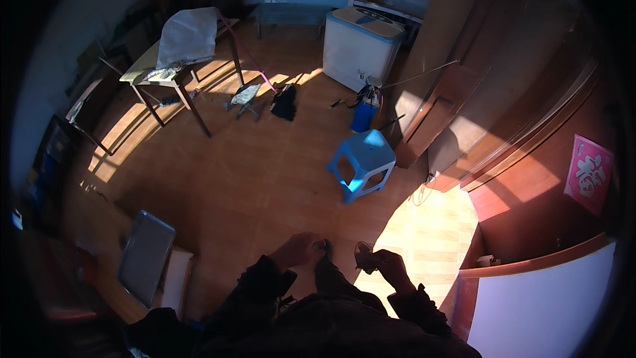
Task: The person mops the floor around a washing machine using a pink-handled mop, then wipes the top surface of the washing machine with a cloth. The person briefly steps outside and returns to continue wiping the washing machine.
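Head view: from the left, we see a grey tray (147,260), then our left hand (299,250), fingers curled, though we cannot tell whether it holds anything. To its right, a small dark object (362,257) is pinched in our right hand (391,267); it looks light, perhaps soft, and probably best held by one edge.

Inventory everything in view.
square plastic stool: 1, blue, right of centre
boxy washing machine: 1, white and blue, back
wooden table: 1, yellowish, upper left
translucent plastic sheet: 1, whitish, on table
glossy bench: 1, pale blue, back wall
rectangular panel: 1, grey, lower left
square poster: 1, pink, far right
thin crumpled item: 1, dark, lower centre
other furnishings: several, mixed, around room
left hand: 1, dark sleeve, lower centre
right hand: 1, dark sleeve, holding item
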### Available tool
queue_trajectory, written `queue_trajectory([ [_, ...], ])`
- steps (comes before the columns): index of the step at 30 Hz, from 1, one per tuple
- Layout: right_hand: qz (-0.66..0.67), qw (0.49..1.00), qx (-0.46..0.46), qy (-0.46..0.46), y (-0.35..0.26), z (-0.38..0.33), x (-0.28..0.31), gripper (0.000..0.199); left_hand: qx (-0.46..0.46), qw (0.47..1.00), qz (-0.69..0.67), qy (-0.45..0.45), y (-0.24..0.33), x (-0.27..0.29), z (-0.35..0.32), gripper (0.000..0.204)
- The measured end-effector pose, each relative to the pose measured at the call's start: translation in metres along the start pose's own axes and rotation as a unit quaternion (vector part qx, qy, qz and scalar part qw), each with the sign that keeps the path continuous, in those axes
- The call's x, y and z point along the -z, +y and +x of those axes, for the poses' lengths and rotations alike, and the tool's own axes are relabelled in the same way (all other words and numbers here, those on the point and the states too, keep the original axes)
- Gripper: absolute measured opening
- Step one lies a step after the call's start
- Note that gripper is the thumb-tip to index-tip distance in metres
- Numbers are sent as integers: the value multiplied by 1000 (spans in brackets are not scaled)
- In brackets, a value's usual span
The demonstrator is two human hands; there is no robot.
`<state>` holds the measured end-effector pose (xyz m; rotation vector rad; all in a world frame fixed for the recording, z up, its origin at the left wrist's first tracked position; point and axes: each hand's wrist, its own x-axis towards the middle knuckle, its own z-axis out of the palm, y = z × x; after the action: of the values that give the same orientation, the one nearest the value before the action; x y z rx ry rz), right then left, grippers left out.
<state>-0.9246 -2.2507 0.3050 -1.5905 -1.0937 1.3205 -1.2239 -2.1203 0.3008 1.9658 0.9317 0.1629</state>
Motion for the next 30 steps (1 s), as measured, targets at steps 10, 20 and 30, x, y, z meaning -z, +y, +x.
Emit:
queue_trajectory([
  [10,-139,954,147,-222,-120,269,-65,23,-20,983,-109,148,-29,136,126,39],
  [20,-186,941,194,-204,-181,473,-103,34,-18,985,33,168,-125,287,243,16],
  [30,-210,965,21,-158,-287,604,-100,35,-170,961,85,200,-145,455,406,15],
])
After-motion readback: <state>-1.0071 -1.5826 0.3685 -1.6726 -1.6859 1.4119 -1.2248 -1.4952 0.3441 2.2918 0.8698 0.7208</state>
